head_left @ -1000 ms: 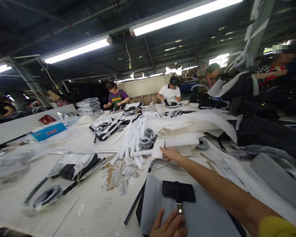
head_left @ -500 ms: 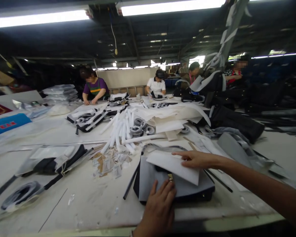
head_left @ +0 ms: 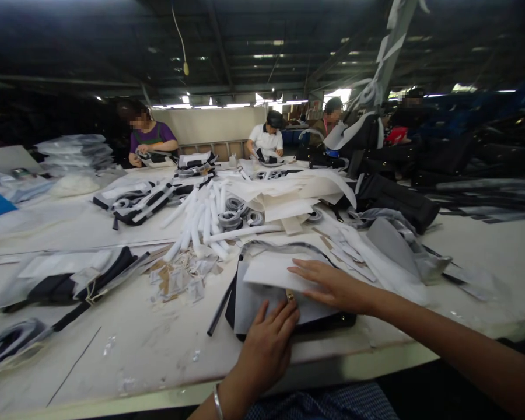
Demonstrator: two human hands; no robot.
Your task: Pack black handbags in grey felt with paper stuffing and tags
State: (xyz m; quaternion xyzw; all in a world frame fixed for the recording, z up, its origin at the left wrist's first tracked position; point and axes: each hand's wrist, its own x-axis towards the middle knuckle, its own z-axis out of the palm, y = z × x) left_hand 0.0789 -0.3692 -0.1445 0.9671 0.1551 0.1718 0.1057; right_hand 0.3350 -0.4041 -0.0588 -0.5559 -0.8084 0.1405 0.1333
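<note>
In front of me a black handbag (head_left: 346, 319) lies on the table, its front covered by a pale grey protective sheet (head_left: 247, 312). A gold clasp (head_left: 290, 295) shows at its middle. My left hand (head_left: 269, 338) lies on the lower front of the bag, fingers stretched toward the clasp. A white foam sheet (head_left: 262, 271) rests on the upper part of the bag. My right hand (head_left: 332, 286) lies flat over that sheet's right side, fingers extended. The bag's wrapped handle (head_left: 284, 244) arches behind the sheet.
Small packets and tags (head_left: 179, 280) lie left of the bag, with white foam tubes (head_left: 201, 219) and paper sheets (head_left: 293, 198) behind. A wrapped bag (head_left: 70, 280) is at left, a black bag (head_left: 394, 201) at right. Several co-workers sit across the table.
My right hand has gone from pinching the white sheet's edge to lying flat on it, and the sheet sits straighter on the bag. My left hand stays by the clasp.
</note>
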